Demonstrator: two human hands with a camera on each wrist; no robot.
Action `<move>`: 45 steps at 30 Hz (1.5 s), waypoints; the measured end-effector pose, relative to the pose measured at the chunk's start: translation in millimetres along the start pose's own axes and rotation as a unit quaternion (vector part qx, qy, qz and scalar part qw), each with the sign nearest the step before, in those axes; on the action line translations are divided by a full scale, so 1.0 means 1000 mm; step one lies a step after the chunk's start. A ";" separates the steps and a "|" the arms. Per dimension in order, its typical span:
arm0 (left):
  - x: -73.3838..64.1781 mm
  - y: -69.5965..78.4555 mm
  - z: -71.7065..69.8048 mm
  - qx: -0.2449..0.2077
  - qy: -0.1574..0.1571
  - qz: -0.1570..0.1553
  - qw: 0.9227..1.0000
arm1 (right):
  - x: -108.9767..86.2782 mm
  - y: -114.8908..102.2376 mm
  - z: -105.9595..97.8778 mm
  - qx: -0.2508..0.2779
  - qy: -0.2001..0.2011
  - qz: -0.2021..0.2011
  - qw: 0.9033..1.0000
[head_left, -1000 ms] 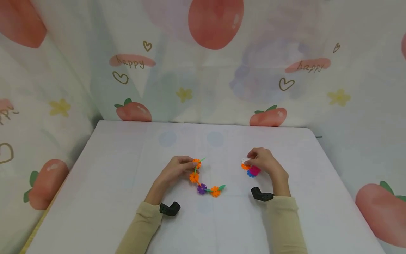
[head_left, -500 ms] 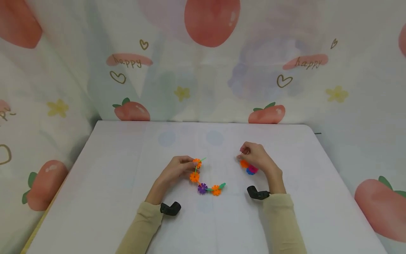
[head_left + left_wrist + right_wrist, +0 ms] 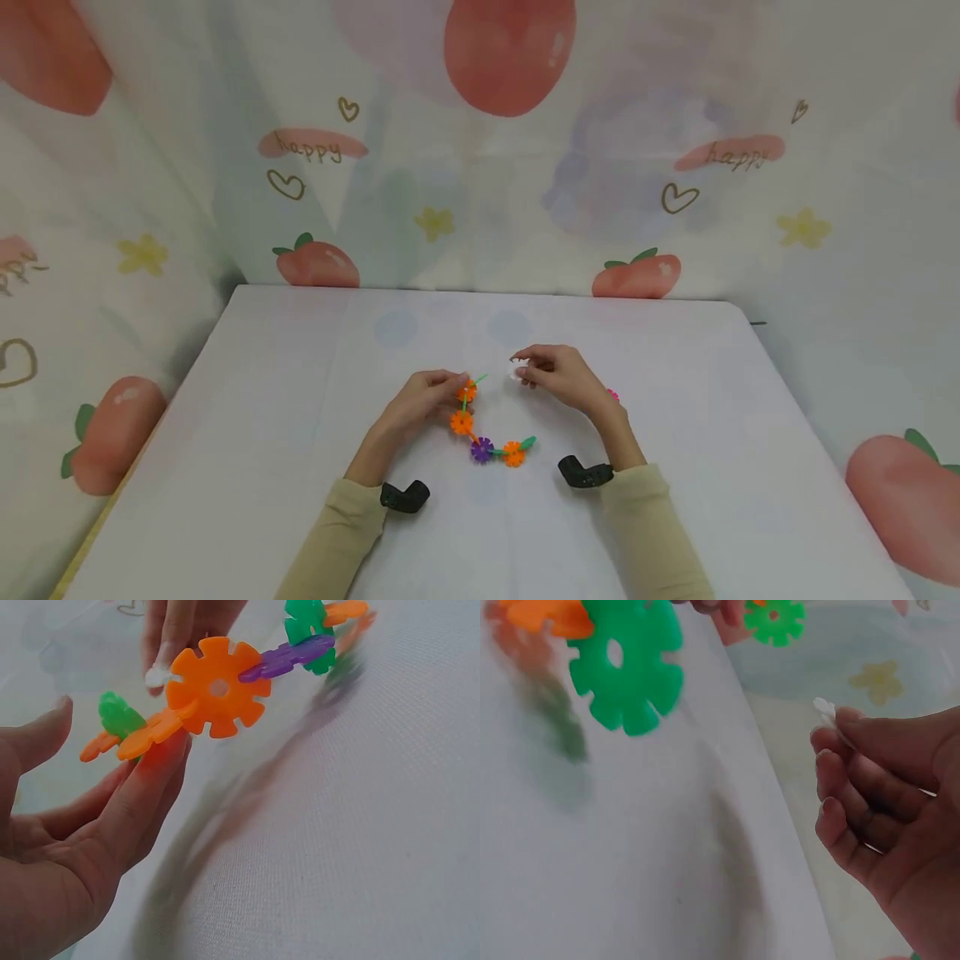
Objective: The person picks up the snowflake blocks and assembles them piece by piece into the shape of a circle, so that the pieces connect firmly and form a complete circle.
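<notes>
A chain of linked, notched snowflake discs curves over the table: orange point(image 3: 210, 667), purple point(image 3: 482, 450) and green point(image 3: 641, 682) ones show. My left hand point(image 3: 426, 398) carries its upper end on outstretched fingers. In the left wrist view the thumb point(image 3: 45, 735) stands apart from the discs. At that end a light green disc point(image 3: 776, 626) sticks out. My right hand point(image 3: 561, 375) pinches a white snowflake disc point(image 3: 826, 709) by its edge, between thumb and forefinger. This disc is to the right of the chain's upper end, with a gap between them in the head view.
A pink disc point(image 3: 613, 394) lies behind my right wrist, mostly hidden by it. The white table point(image 3: 262, 400) ends at the back against a printed curtain point(image 3: 480, 208). A small black camera point(image 3: 405, 497) sits at my left wrist, another camera point(image 3: 585, 472) at my right.
My right hand has lifted the white disc off the loose discs and moved left with it towards the chain. The left hand and the chain have hardly moved.
</notes>
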State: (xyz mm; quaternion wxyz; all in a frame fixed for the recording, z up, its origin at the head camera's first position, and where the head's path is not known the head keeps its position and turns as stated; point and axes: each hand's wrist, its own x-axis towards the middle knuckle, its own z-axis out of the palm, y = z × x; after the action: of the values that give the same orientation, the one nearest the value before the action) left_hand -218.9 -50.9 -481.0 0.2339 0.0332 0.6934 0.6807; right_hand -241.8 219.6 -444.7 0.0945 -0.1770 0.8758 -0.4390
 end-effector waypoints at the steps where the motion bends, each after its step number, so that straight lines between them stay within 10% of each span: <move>1: 0.000 0.000 0.000 0.001 0.000 -0.001 1.000 | 0.001 -0.001 0.004 0.011 -0.006 -0.005 1.000; 14: -0.006 0.001 -0.003 0.059 -0.032 0.021 0.998 | 0.008 -0.013 0.033 0.076 -0.012 -0.047 0.996; 45: -0.006 -0.002 -0.002 0.082 -0.035 0.024 0.996 | 0.011 -0.015 0.033 0.041 -0.043 -0.056 0.997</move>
State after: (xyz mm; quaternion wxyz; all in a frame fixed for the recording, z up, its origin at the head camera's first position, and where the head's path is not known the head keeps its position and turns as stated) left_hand -214.2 -55.1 -481.0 0.2381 0.0925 0.7372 0.6256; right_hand -238.0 182.7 -452.8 0.1144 -0.2408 0.8409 -0.4710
